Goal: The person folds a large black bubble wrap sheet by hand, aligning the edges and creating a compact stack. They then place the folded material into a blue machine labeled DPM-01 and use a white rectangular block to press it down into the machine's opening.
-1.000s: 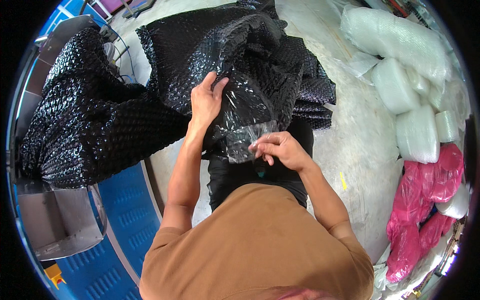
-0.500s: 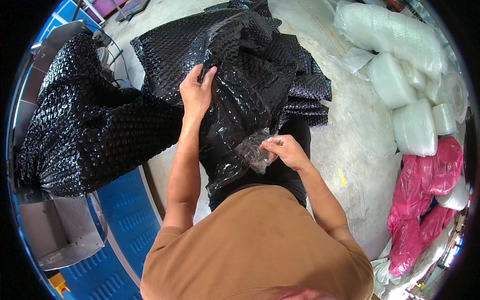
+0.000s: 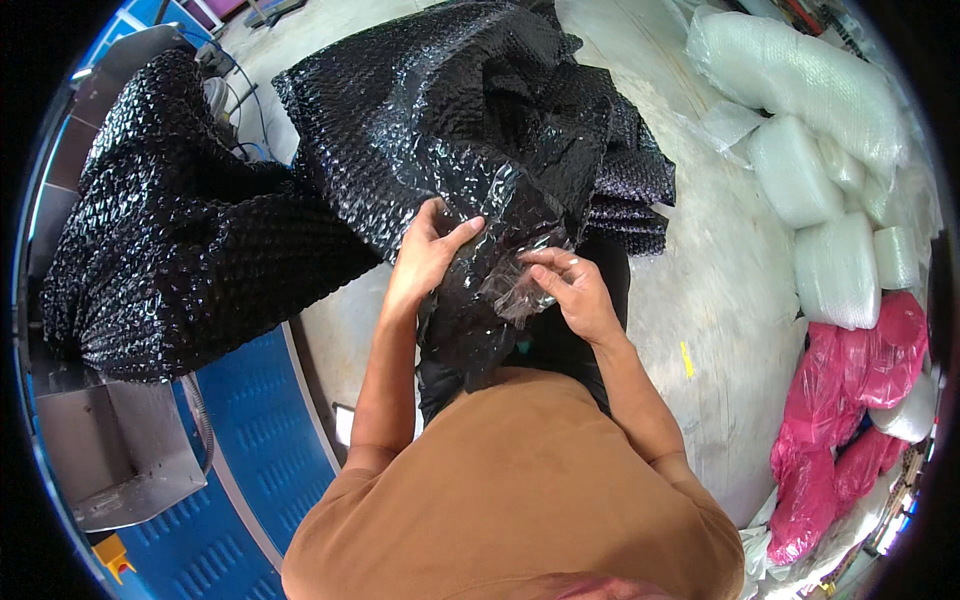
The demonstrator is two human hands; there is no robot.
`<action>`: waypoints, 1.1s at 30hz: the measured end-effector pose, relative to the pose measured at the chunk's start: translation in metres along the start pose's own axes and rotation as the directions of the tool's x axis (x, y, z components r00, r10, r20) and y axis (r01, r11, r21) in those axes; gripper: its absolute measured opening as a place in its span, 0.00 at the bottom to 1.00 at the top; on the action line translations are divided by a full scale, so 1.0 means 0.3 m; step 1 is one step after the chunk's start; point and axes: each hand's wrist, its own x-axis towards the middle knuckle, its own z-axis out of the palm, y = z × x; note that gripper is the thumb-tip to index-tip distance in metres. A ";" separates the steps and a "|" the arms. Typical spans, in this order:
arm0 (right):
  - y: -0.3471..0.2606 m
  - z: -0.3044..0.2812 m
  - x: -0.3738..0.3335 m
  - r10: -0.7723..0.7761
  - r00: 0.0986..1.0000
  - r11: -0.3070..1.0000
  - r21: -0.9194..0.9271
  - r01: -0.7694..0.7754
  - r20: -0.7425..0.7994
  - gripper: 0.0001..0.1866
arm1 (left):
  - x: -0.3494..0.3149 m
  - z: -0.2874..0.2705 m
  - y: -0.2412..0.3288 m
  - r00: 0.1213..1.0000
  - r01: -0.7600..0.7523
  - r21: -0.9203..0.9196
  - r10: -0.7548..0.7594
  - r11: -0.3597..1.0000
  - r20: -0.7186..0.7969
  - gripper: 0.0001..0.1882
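A big, shiny sheet of black bubble wrap (image 3: pixel 385 130) hangs in heavy folds before me and drapes down over my lap. My left hand (image 3: pixel 428 255) grips it, thumb on top and fingers partly hidden by the folds. Close by on the right, my right hand (image 3: pixel 577 290) pinches a crumpled piece of clear plastic film (image 3: pixel 515 290), which lies against the black sheet. Whether the film is joined to the sheet, I cannot tell.
More black bubble wrap (image 3: pixel 190 230) runs from a metal machine (image 3: pixel 130 450) with blue panels (image 3: pixel 260 430) on the left. Folded black layers (image 3: pixel 635 185) are stacked behind. Clear bubble-wrap rolls (image 3: pixel 840 270) and pink plastic bundles (image 3: pixel 810 450) lie on the floor at right.
My left hand has come down and nearer to me along the black sheet, closer to my right hand. The right hand has shifted slightly up and right with the clear film.
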 end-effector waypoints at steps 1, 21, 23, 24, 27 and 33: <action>-0.005 0.006 0.001 0.009 1.000 1.000 -0.003 -0.009 0.002 0.13 | -0.018 -0.003 0.042 0.997 0.029 -0.122 -0.021 0.992 0.069 0.17; -0.054 0.004 -0.065 -0.060 0.971 0.997 -0.031 0.069 0.230 0.13 | 0.231 -0.078 -0.024 0.909 -0.324 -0.234 0.234 0.917 -0.346 0.13; -0.070 -0.006 -0.073 -0.030 0.957 0.996 0.094 0.003 0.287 0.16 | 0.224 -0.081 -0.008 0.861 -0.419 -0.201 0.317 0.886 -0.398 0.11; -0.077 -0.009 -0.075 -0.018 0.948 0.988 0.154 -0.032 0.318 0.18 | 0.215 -0.108 0.001 0.846 -0.439 -0.154 0.349 0.885 -0.403 0.11; -0.014 -0.006 -0.043 0.170 0.948 0.966 0.144 -0.214 0.270 0.25 | 0.179 -0.112 0.043 0.835 -0.469 -0.091 0.408 0.878 -0.368 0.12; -0.019 0.064 -0.046 0.101 0.990 0.995 0.013 -0.102 0.103 0.13 | 0.199 -0.072 0.004 0.756 -0.425 0.247 0.491 0.871 -0.432 0.12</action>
